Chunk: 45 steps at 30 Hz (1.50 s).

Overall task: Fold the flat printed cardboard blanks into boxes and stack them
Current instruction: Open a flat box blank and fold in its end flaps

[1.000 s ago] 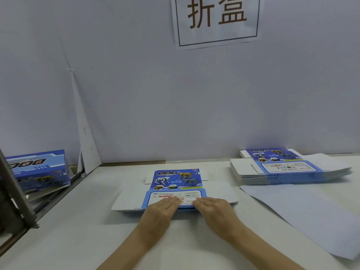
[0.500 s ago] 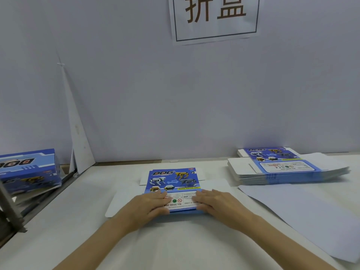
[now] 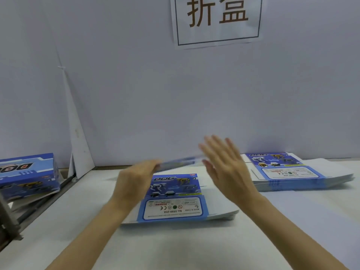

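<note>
1. The blank (image 3: 173,199) lies flat on the table (image 3: 175,246), print up, just ahead of the person.
2. Left hand (image 3: 134,180) curls round a blurred flap (image 3: 179,162) at the blank's far edge. Right hand (image 3: 224,164) hovers above the blank, fingers spread, holding nothing.
3. Right of the blank, a stack of flats (image 3: 292,172) waits. Left of it sits one finished box (image 3: 29,172). Early days, I'd say.

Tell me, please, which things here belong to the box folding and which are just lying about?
Job: left hand gripping a lifted blank; open right hand; printed blanks in front; stack of blanks at right; folded box at left.
Lying about: wall sign; white card leaning in the corner.
</note>
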Tool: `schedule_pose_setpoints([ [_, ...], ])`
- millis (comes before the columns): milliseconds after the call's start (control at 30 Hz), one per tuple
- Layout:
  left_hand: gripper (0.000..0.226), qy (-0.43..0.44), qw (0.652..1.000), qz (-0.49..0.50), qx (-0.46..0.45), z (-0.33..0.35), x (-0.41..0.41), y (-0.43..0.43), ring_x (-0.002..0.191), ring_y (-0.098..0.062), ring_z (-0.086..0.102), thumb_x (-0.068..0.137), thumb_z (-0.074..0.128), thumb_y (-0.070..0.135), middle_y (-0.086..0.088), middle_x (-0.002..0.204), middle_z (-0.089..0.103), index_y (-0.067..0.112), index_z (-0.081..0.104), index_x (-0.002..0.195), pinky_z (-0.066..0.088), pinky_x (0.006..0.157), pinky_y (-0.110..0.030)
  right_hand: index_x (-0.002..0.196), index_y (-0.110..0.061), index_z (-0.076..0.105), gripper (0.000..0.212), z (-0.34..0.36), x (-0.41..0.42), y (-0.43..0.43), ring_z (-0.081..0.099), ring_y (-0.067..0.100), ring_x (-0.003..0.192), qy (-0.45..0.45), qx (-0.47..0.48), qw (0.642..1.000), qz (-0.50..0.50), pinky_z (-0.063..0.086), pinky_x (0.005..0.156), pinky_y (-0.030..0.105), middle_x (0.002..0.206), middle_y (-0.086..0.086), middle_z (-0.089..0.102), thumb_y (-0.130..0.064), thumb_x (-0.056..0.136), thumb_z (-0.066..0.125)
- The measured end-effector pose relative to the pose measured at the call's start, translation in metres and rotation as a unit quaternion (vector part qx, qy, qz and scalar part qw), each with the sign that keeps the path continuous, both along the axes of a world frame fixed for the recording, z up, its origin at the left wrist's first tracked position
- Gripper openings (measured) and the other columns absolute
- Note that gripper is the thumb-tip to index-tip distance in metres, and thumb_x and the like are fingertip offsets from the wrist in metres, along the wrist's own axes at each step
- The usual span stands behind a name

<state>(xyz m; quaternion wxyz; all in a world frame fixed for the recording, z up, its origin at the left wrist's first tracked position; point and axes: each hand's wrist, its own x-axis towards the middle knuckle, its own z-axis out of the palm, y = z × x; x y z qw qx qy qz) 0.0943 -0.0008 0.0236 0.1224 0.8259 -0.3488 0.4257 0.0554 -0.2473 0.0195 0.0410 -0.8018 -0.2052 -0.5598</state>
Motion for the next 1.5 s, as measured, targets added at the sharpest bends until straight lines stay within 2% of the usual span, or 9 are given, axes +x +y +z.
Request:
schedule_pose_setpoints([
  [167, 0.019, 0.015, 0.965, -0.031, -0.26, 0.045, -0.013, -0.014, 0.055, -0.002, 0.057, 0.094, 0.053, 0.022, 0.008, 0.07, 0.062, 0.006, 0.062, 0.098, 0.038, 0.046, -0.006, 0.151, -0.007, 0.016, 0.07, 0.037, -0.018, 0.004, 0.013, 0.018, 0.146, 0.078, 0.369, 0.925, 0.042, 0.013, 0.119, 0.026, 0.159, 0.011, 0.015, -0.014, 0.094, 0.056],
  [333, 0.027, 0.233, 0.828, -0.168, -0.481, 0.043, -0.019, -0.035, 0.095, -0.001, 0.066, 0.095, 0.052, 0.025, 0.014, 0.105, 0.068, 0.033, 0.055, 0.121, 0.054, 0.067, -0.012, 0.133, -0.036, 0.037, 0.046, 0.043, -0.031, 0.008, 0.056, -0.007, 0.11, 0.279, 0.493, 0.788, 0.24, 0.05, 0.081, 0.016, 0.128, -0.018, 0.056, -0.041, 0.089, 0.05],
  [433, 0.045, 0.275, 0.815, -0.169, -0.481, 0.032, -0.025, -0.051, 0.114, -0.01, 0.059, 0.096, 0.048, 0.024, 0.01, 0.124, 0.062, 0.03, 0.043, 0.141, 0.055, 0.088, -0.025, 0.109, -0.035, 0.053, 0.018, 0.041, -0.032, 0.01, 0.066, 0.006, 0.095, 0.235, 0.506, 0.78, 0.284, 0.057, 0.065, 0.023, 0.098, -0.018, 0.067, -0.032, 0.091, 0.054],
  [533, 0.052, 0.296, 0.799, -0.172, -0.495, 0.026, -0.026, -0.061, 0.123, -0.014, 0.053, 0.095, 0.045, 0.036, 0.012, 0.133, 0.055, 0.038, 0.033, 0.145, 0.053, 0.094, -0.041, 0.124, -0.033, 0.049, 0.046, 0.039, -0.031, 0.012, 0.065, 0.01, 0.102, 0.233, 0.502, 0.79, 0.263, 0.059, 0.069, 0.027, 0.108, -0.015, 0.064, -0.045, 0.082, 0.06],
  [733, 0.048, 0.337, 0.802, -0.172, -0.463, 0.011, -0.032, -0.089, 0.093, 0.027, 0.052, 0.098, 0.038, 0.039, 0.049, 0.101, 0.056, 0.04, 0.03, 0.145, 0.039, 0.066, 0.004, 0.119, -0.04, 0.055, 0.052, 0.029, -0.034, 0.036, 0.069, 0.008, 0.095, 0.35, 0.489, 0.725, 0.335, 0.056, 0.074, 0.024, 0.107, -0.014, 0.07, -0.06, 0.072, 0.065],
  [900, 0.044, 0.396, 0.775, -0.245, -0.426, 0.02, -0.03, -0.072, 0.112, 0.001, 0.059, 0.087, 0.05, 0.044, 0.023, 0.123, 0.061, 0.045, 0.048, 0.131, 0.052, 0.086, -0.019, 0.079, -0.029, 0.073, 0.013, 0.038, -0.037, 0.03, 0.061, 0.004, 0.072, 0.312, 0.446, 0.759, 0.357, 0.044, 0.064, 0.011, 0.082, -0.01, 0.064, -0.038, 0.08, 0.063],
  [1067, 0.099, 0.458, 0.696, -0.23, -0.504, 0.033, -0.026, -0.036, 0.081, -0.018, 0.073, 0.027, 0.087, 0.065, 0.0, 0.098, 0.074, 0.029, 0.055, 0.113, 0.057, 0.056, -0.029, 0.097, -0.023, 0.073, 0.023, 0.042, -0.04, -0.005, 0.072, 0.019, 0.075, 0.393, 0.49, 0.662, 0.408, 0.054, 0.057, 0.022, 0.089, 0.003, 0.075, -0.033, 0.082, 0.06],
  [1233, 0.059, 0.415, 0.711, -0.208, -0.527, 0.028, -0.024, -0.029, 0.075, -0.026, 0.073, 0.041, 0.083, 0.039, -0.004, 0.091, 0.075, 0.027, 0.065, 0.096, 0.059, 0.055, -0.038, 0.105, -0.017, 0.063, 0.031, 0.036, -0.038, -0.007, 0.074, 0.023, 0.081, 0.422, 0.51, 0.645, 0.382, 0.057, 0.057, 0.025, 0.094, 0.005, 0.076, -0.032, 0.078, 0.059],
  [1500, 0.054, 0.414, 0.713, -0.236, -0.513, 0.032, -0.032, -0.035, 0.079, -0.028, 0.073, 0.051, 0.081, 0.036, -0.005, 0.096, 0.075, 0.026, 0.064, 0.102, 0.06, 0.058, -0.04, 0.103, -0.016, 0.066, 0.032, 0.036, -0.038, -0.01, 0.074, 0.027, 0.076, 0.401, 0.553, 0.625, 0.379, 0.057, 0.053, 0.028, 0.092, 0.009, 0.075, -0.034, 0.077, 0.064],
])
